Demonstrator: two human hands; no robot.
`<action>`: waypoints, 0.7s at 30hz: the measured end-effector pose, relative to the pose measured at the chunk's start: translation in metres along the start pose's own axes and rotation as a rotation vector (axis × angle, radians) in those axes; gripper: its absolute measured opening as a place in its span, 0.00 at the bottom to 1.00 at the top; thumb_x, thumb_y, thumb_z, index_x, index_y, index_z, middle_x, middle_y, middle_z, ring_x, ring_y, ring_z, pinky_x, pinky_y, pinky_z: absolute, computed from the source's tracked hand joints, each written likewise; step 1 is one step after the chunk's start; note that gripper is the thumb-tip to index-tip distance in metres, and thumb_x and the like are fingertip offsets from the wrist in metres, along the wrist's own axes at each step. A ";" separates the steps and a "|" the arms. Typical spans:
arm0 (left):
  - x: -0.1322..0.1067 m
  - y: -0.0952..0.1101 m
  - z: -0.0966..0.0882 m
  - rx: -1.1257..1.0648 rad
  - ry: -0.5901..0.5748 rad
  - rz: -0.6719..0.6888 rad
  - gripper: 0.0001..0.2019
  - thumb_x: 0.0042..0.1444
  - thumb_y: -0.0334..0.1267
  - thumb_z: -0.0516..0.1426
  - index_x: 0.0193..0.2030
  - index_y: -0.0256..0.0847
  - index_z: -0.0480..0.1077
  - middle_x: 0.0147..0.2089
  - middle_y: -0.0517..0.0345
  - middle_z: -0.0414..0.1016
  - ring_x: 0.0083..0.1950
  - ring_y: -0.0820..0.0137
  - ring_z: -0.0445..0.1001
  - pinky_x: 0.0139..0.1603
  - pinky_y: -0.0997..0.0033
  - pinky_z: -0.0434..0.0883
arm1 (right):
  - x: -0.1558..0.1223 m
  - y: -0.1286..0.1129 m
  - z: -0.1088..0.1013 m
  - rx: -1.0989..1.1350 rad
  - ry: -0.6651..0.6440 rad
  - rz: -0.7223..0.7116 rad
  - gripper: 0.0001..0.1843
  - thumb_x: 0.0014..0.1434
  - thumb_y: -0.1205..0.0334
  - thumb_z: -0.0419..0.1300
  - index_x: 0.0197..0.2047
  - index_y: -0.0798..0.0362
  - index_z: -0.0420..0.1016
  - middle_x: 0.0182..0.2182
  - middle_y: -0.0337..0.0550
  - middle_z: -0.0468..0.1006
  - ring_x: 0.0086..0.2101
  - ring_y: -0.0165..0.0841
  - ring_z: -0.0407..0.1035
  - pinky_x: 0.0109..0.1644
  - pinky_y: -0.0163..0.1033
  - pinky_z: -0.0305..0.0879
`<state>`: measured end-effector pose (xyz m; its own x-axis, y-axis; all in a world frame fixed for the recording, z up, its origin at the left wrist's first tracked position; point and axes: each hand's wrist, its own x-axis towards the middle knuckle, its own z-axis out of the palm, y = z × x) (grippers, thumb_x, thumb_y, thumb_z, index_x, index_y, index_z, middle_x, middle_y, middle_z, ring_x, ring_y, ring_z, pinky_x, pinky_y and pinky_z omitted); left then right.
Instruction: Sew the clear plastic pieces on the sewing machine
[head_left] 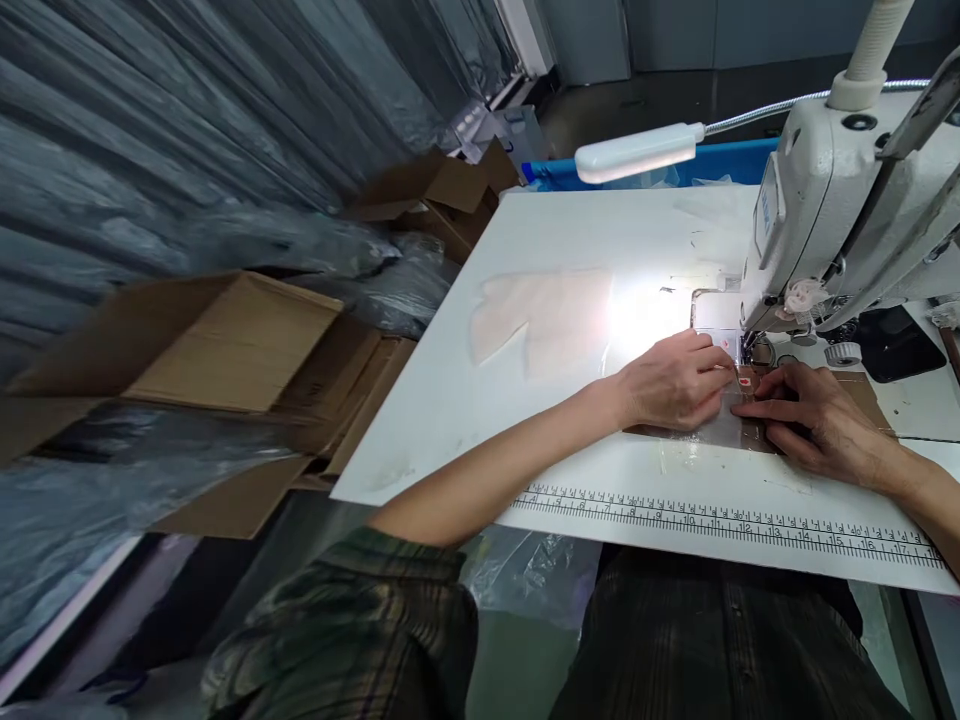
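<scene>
The sewing machine (787, 215) stands at the right of the table, its needle area (747, 345) lit from the left. A sheer, see-through piece of fabric (724, 430) lies flat before the presser foot. On it, by the foot, is a small label (745, 382) with a red mark. My left hand (679, 380) is closed, fingertips pinched at the fabric's left side close to the needle. On the other side my right hand (817, 420) rests with fingers stretched out and apart, index fingertip touching the fabric. Part of the fabric is hidden under my hands.
Pale pink sheer cut pieces (562, 310) lie on the white table (435, 400), left of the machine. A printed ruler (712, 520) runs along the front edge. A white lamp (637, 152) hangs above. Open cardboard boxes (232, 340) stand at left. A dark phone (900, 343) lies at right.
</scene>
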<state>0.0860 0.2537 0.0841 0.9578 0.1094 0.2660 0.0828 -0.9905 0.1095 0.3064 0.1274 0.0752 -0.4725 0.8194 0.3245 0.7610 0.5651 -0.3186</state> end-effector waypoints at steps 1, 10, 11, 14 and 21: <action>-0.002 0.003 0.002 0.020 -0.005 0.001 0.14 0.65 0.35 0.49 0.46 0.37 0.75 0.50 0.43 0.78 0.43 0.62 0.72 0.43 0.59 0.69 | 0.000 0.000 0.000 -0.005 0.004 0.001 0.18 0.68 0.64 0.53 0.51 0.44 0.84 0.44 0.51 0.76 0.45 0.41 0.72 0.47 0.49 0.70; 0.005 0.004 0.005 0.214 -0.092 -0.100 0.22 0.71 0.42 0.44 0.57 0.30 0.71 0.59 0.38 0.72 0.49 0.57 0.69 0.47 0.57 0.61 | -0.003 -0.002 0.005 -0.035 0.062 0.049 0.18 0.67 0.64 0.54 0.54 0.45 0.82 0.47 0.52 0.75 0.46 0.43 0.70 0.51 0.51 0.72; 0.007 0.003 0.005 0.235 -0.109 -0.105 0.22 0.71 0.42 0.44 0.57 0.29 0.71 0.58 0.38 0.72 0.49 0.57 0.69 0.47 0.57 0.60 | -0.003 -0.002 0.006 -0.034 0.077 0.053 0.18 0.68 0.64 0.54 0.54 0.46 0.82 0.47 0.52 0.75 0.46 0.42 0.70 0.51 0.51 0.72; 0.012 0.000 0.004 0.229 -0.139 -0.130 0.21 0.71 0.41 0.44 0.56 0.30 0.72 0.55 0.40 0.74 0.49 0.57 0.68 0.48 0.58 0.59 | -0.003 0.000 0.007 -0.026 0.102 0.057 0.19 0.68 0.64 0.53 0.56 0.49 0.81 0.47 0.54 0.74 0.45 0.42 0.70 0.49 0.50 0.74; 0.007 -0.002 0.002 0.133 -0.139 -0.173 0.22 0.72 0.41 0.45 0.65 0.36 0.68 0.66 0.43 0.70 0.54 0.57 0.67 0.50 0.58 0.59 | -0.003 0.002 0.007 -0.063 0.082 0.071 0.18 0.68 0.63 0.53 0.56 0.47 0.80 0.47 0.52 0.74 0.46 0.42 0.71 0.49 0.50 0.75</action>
<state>0.0932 0.2560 0.0842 0.9541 0.2751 0.1188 0.2756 -0.9612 0.0125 0.3061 0.1267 0.0679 -0.3808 0.8448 0.3758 0.8186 0.4971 -0.2878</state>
